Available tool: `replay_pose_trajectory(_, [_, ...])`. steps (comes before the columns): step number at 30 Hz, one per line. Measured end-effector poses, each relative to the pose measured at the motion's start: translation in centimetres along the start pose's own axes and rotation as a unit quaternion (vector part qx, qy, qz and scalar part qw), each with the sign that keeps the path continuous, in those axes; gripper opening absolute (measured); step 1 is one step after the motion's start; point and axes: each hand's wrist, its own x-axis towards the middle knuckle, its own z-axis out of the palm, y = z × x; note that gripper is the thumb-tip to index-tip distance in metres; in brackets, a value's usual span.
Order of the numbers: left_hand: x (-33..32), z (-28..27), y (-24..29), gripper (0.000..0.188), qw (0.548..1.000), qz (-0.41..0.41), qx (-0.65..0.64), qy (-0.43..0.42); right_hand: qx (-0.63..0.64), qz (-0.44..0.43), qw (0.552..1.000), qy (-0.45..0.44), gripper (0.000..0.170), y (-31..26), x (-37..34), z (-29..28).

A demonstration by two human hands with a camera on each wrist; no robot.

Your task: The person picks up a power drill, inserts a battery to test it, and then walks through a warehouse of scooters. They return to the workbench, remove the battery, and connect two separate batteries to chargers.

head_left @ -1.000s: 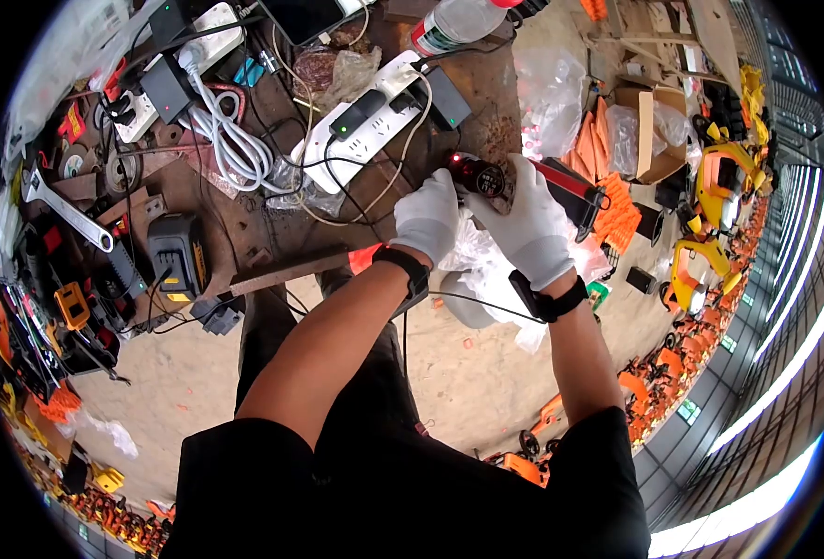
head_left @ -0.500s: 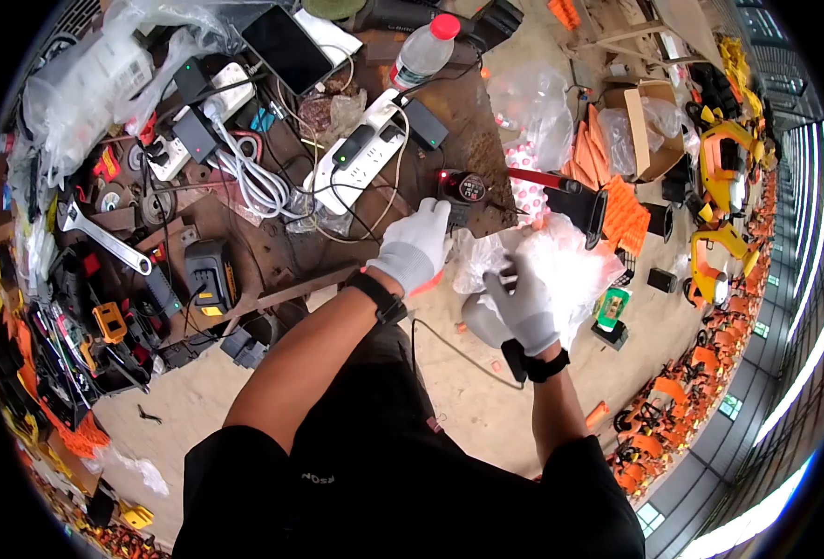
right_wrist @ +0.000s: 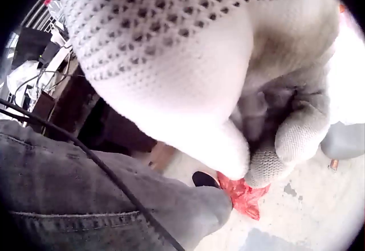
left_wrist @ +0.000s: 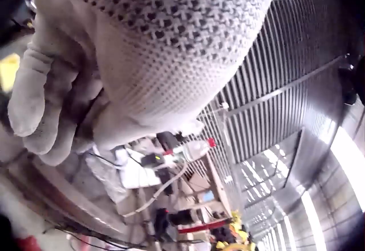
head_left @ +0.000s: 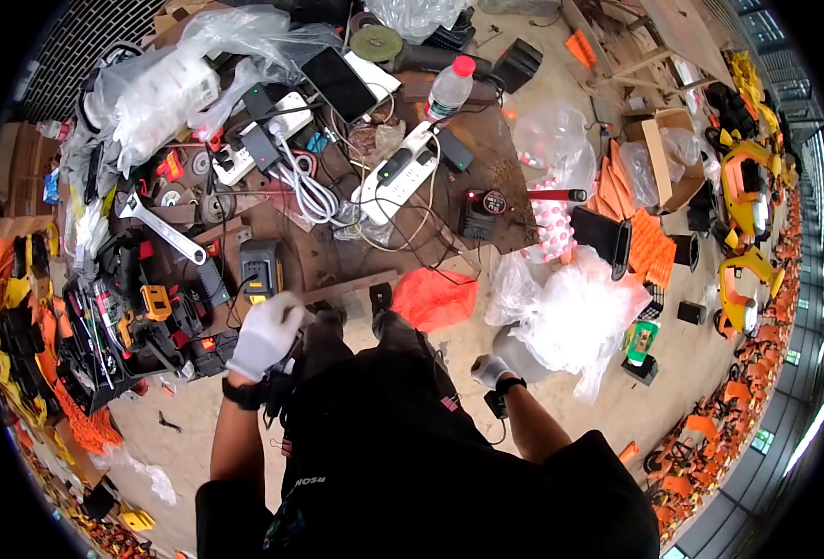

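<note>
My gloved left hand (head_left: 267, 335) hangs at the bench's front edge, just below a black-and-yellow tool battery (head_left: 261, 270). Its fingers (left_wrist: 43, 105) curl loosely, and nothing shows between them in the left wrist view. Down beside my right leg is my gloved right hand (head_left: 491, 368), left of a white plastic bag (head_left: 570, 317). In the right wrist view its fingers (right_wrist: 302, 134) are loosely bent with no object in them. A black device with a round printed top and a red light (head_left: 479, 216) stands at the bench's right corner, apart from both hands.
On the cluttered bench (head_left: 337, 265) lie a white power strip (head_left: 398, 177), an adjustable wrench (head_left: 162, 230), a phone (head_left: 339, 84) and tangled cables. A bottle (head_left: 451, 88) stands at the back. A red plastic bag (head_left: 435, 298) lies below the front edge. Orange machines line the right.
Both hands have left the black device at the bench corner. The left has moved left and toward my body, the right down beside my leg. The head view has shifted, showing more bench.
</note>
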Motion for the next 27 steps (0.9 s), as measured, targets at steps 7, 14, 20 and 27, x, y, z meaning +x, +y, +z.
replay_pose_trajectory(7, [-14.4, 5.3, -15.5, 0.021, 0.94, -0.325, -0.096, 0.035, 0.038, -0.064, 0.996, 0.039, 0.037, -6.7, 1.5, -6.3])
replay_pose_trajectory(14, [-28.1, 13.5, -22.9, 0.026, 0.873, -0.473, -0.099, -0.058, 0.048, -0.154, 0.958, 0.238, 0.031, -11.2, 0.7, -11.9])
replay_pose_trajectory(20, [-26.4, 16.5, -23.8, 0.033, 0.932, -0.354, -0.01, -0.076, 0.093, -0.144, 0.926, 0.336, 0.027, -14.3, -0.2, -15.6])
replay_pose_trajectory(27, [-22.6, 13.7, -17.9, 0.029, 0.915, -0.396, -0.005, 0.074, 0.005, -0.101, 0.907, 0.41, 0.044, -17.8, 0.1, -18.8])
